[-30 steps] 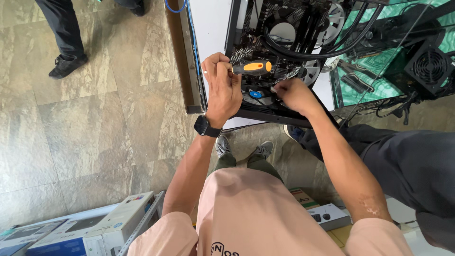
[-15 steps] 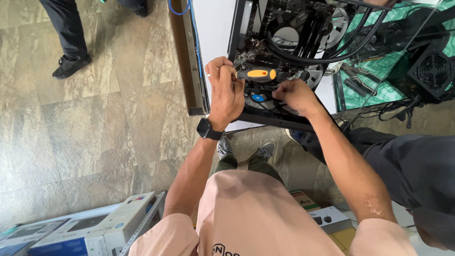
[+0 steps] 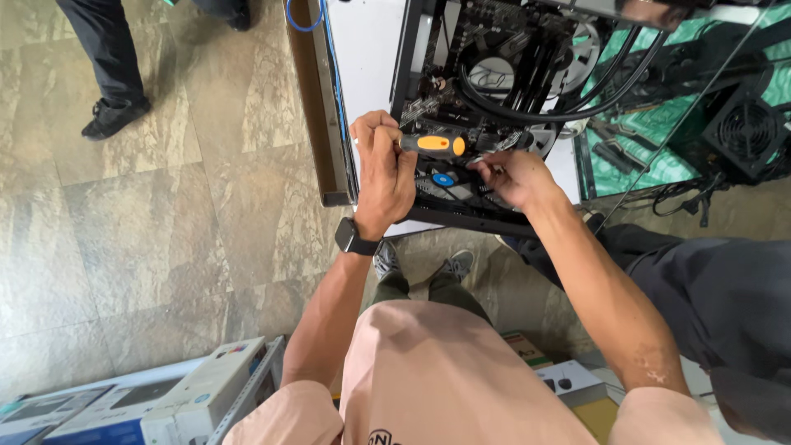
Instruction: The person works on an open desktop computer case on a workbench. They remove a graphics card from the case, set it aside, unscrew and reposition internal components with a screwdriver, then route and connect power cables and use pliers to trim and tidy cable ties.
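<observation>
Stone-tiled floor (image 3: 148,222), grey-brown and mottled, fills the left side of the view; a white bench (image 3: 362,49) stands above it, seen from overhead, with a wooden edge running down its left side. On the bench lies an open black computer case (image 3: 486,107), its circuit board, a round fan and thick black cables (image 3: 568,103) exposed. Left hand (image 3: 383,169), wearing a black wristwatch (image 3: 353,239), is closed in a fist around a screwdriver (image 3: 437,146) with an orange and black handle; the handle lies roughly level, pointing right, over the lower part of the case. Right hand (image 3: 515,177) sits just to the right of the screwdriver's far end, fingers curled down into the case near a small blue round part (image 3: 443,179); whether it grips anything cannot be told, as the fingertips are hidden. Both hands are close together above the near rim of the case. Below them the person's peach-coloured shirt (image 3: 445,379) and grey shoes (image 3: 420,264) show. Green mat (image 3: 651,140) lies to the right of the case, with a black boxed fan unit (image 3: 746,132) beside it. Another person's dark trouser leg and black shoe (image 3: 111,115) stand at upper left, well apart from the bench. White cartons (image 3: 165,395) lie on the floor at lower left.
</observation>
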Motion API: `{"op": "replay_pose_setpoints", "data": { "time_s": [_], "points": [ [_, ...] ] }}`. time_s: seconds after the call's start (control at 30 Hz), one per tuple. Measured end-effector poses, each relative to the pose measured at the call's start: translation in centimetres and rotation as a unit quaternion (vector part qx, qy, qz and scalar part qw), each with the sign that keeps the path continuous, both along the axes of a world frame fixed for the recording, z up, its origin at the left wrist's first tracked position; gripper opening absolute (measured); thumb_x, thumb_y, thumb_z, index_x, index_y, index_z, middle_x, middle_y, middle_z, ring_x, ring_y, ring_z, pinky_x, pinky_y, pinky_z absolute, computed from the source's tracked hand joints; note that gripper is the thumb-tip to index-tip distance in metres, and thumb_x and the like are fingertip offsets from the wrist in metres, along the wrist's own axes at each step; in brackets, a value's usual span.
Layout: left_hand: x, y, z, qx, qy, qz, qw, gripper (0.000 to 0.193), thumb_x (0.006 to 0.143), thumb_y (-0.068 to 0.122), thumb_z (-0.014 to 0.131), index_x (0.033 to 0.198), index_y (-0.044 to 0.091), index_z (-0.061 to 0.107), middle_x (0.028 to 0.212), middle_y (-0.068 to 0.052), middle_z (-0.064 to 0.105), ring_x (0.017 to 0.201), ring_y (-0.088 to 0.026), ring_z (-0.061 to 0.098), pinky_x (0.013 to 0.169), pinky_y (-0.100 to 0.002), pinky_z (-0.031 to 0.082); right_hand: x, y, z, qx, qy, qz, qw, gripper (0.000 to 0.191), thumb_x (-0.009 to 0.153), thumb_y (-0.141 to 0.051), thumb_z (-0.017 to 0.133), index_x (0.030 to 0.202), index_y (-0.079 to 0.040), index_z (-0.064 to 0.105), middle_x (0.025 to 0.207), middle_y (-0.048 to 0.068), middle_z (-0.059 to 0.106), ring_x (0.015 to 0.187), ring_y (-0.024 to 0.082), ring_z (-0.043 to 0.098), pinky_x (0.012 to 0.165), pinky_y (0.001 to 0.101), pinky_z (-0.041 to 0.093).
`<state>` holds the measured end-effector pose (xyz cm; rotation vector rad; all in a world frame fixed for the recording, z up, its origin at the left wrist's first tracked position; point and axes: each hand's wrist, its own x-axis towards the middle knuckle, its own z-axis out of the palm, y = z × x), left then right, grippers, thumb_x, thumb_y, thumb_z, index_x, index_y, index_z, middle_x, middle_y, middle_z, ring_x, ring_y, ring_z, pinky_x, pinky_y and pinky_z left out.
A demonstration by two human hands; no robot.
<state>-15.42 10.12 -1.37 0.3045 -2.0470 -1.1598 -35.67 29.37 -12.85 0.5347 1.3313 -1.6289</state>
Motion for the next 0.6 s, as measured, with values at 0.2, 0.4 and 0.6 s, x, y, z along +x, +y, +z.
{"op": "replay_pose_setpoints", "data": {
  "time_s": [0.2,0.4,0.6],
  "points": [
    [-0.3,0.4,0.1,0.005,-0.011,-0.002,1.000,0.026,0.086,-0.014,0.057,0.104,0.001,0.047,0.123,-0.018,0.043,0.109,-0.033,0.040,0.090,-0.040,0.039,0.9,0.5,2.9,0.105,0.207,0.291,0.928,0.015,0.095,-0.003,0.071,0.083,-0.003,0.062,0.070,0.006,0.056,0.055,0.012,0.049,0.046,0.0272,0.032],
    [-0.4,0.3,0.4,0.029,-0.018,-0.015,0.999,0.026,0.087,-0.013,0.055,0.106,0.000,0.046,0.122,-0.017,0.042,0.108,-0.032,0.041,0.089,-0.039,0.040,1.3,0.7,3.9,0.083,0.218,0.309,0.922,0.011,0.094,-0.007,0.069,0.083,-0.005,0.067,0.065,-0.001,0.055,0.051,0.007,0.043,0.045,0.0253,0.030],
    [-0.2,0.2,0.1,0.048,-0.005,-0.036,0.998,0.025,0.090,-0.014,0.054,0.109,0.002,0.046,0.125,-0.016,0.042,0.108,-0.028,0.042,0.086,-0.035,0.043,1.0,0.2,2.8,0.014,0.093,0.179,0.979,0.011,0.093,-0.003,0.065,0.085,0.000,0.072,0.064,-0.001,0.054,0.050,0.007,0.039,0.044,0.0232,0.030]
  ]
}}
